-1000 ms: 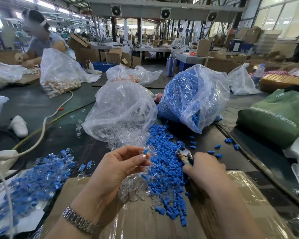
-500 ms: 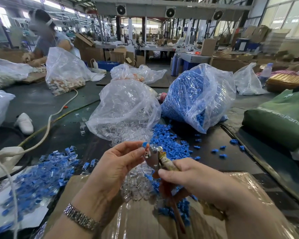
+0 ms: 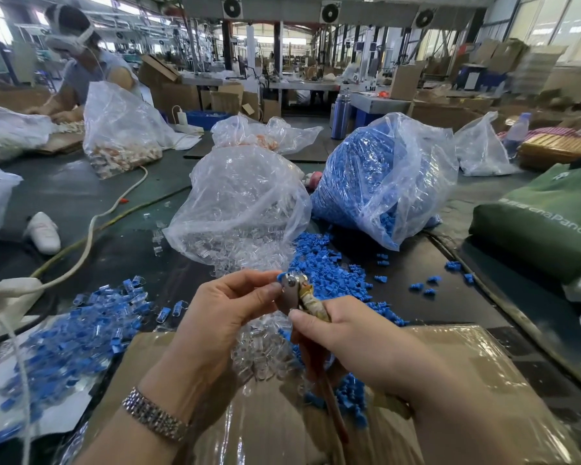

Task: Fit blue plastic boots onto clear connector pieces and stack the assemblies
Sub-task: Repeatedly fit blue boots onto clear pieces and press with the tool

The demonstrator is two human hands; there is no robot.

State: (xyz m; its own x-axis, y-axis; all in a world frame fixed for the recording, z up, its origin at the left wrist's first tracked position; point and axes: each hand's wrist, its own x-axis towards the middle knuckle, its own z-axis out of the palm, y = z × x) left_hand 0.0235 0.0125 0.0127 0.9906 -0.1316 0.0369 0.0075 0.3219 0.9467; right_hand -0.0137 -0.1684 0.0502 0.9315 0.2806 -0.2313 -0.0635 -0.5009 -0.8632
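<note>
My right hand (image 3: 366,344) grips the handles of a pair of metal pliers (image 3: 294,290), jaws pointing up. My left hand (image 3: 225,313) pinches a small piece with a blue boot (image 3: 280,276) at the pliers' jaws; the piece is mostly hidden by my fingertips. Below my hands lie loose clear connectors (image 3: 262,350) and a spread of loose blue boots (image 3: 329,273). Finished blue-and-clear assemblies (image 3: 81,333) are heaped at the left. A bag of clear connectors (image 3: 239,203) and a bag of blue boots (image 3: 383,176) stand behind.
A taped cardboard sheet (image 3: 450,380) lies under my arms. A green bag (image 3: 544,219) sits at the right. White cables (image 3: 91,229) cross the dark table at left. Another person (image 3: 81,62) works at the far left behind more plastic bags (image 3: 121,129).
My right hand lifted from the blue boot pile with the pliers and brought their jaws up to the piece pinched in my left hand. The two hands now meet.
</note>
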